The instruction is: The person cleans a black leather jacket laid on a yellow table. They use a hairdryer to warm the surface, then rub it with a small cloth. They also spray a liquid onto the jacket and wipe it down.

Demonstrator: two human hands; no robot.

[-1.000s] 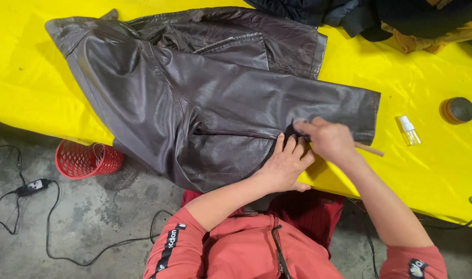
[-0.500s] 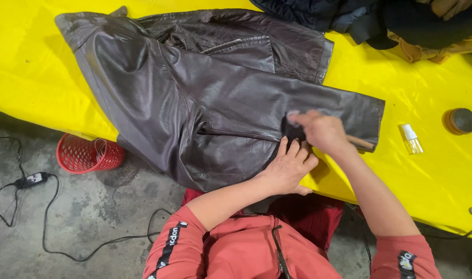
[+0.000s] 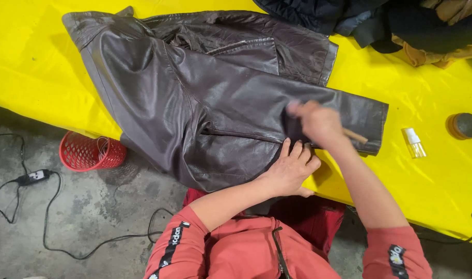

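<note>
A dark brown leather jacket [image 3: 194, 103] lies spread on a yellow-covered table [image 3: 29, 72], one sleeve stretched to the right. My left hand [image 3: 290, 170] presses flat on the jacket's lower edge near the table's front. Just above it, my right hand [image 3: 316, 124] is closed around a tool with a wooden handle [image 3: 356, 136], held against the sleeve; the tool's working end is blurred and hidden by the hand.
A small clear spray bottle [image 3: 414, 143] and a round brown tin [image 3: 463, 125] sit on the table at right. Dark and mustard garments [image 3: 391, 20] are piled at the back right. On the concrete floor lie a red mesh basket [image 3: 89, 152] and black cables [image 3: 34, 178].
My right hand has shifted along the sleeve with the tool, blurred in motion. The left hand stays pressed on the jacket. The view has drifted slightly.
</note>
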